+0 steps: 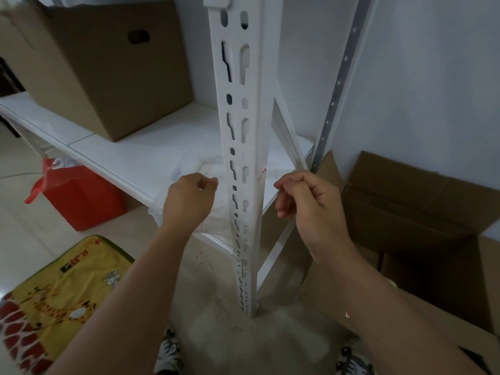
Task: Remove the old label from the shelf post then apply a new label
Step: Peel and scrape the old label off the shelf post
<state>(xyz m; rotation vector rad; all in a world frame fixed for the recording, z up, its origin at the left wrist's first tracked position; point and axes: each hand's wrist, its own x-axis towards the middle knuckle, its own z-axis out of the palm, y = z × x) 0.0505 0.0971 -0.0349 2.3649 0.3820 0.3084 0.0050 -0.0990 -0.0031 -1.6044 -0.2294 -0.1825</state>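
Note:
The white slotted shelf post (244, 136) stands upright in the middle of the view. A pale label with red marks (260, 174) sits on the post's right corner at hand height. My left hand (189, 204) hovers just left of the post with curled fingers, and thumb and forefinger pinch a small white scrap (200, 188). My right hand (308, 204) is just right of the post, close to the label. Its fingers are curled with thumb against forefinger, and nothing shows between them. Neither hand touches the post.
A white shelf board (130, 155) carries a cardboard box (102, 63) and a clear plastic bag (194, 163). An open cardboard box (422, 212) stands on the floor at the right, a red bag (81, 196) under the shelf, and a yellow bag (54, 301) at the lower left.

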